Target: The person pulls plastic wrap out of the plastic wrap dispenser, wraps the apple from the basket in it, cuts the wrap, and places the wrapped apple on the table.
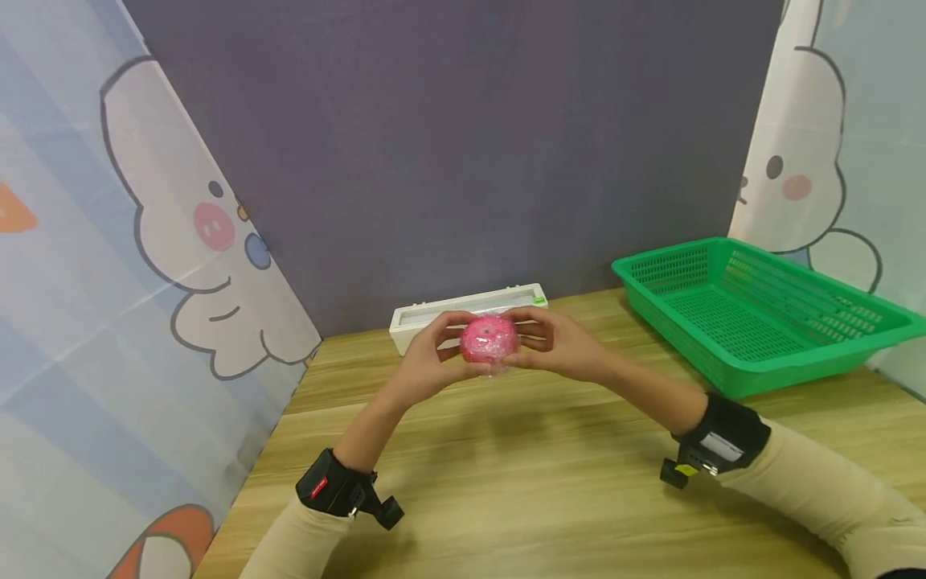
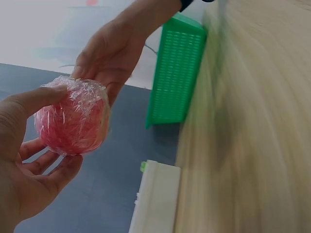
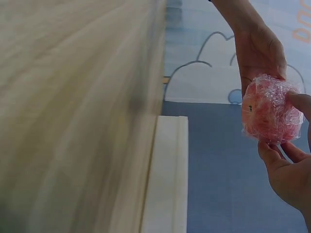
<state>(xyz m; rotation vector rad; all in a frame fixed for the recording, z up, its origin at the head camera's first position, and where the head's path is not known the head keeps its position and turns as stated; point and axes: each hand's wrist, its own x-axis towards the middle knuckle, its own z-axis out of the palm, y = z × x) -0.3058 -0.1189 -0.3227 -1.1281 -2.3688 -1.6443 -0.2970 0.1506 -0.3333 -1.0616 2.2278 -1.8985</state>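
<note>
Both hands hold an apple point(image 1: 489, 338) wrapped in clear plastic film, lifted above the table. It is pinkish red, and crinkled film covers it in the left wrist view. The left hand point(image 1: 432, 362) grips one side, thumb toward the near face and fingers curled behind and below. From the other side the right hand point(image 1: 560, 344) pinches it between thumb and fingers. Behind the hands stands a long white box point(image 1: 405, 320) with a clear window on top and a small green tab, partly hidden by them.
A green plastic basket point(image 1: 752, 366) with slotted walls stands at the right on the wood-grain table point(image 1: 463, 498). Behind rises a dark grey backdrop point(image 1: 463, 145). Cartoon-print curtains point(image 1: 65, 322) hang at both sides.
</note>
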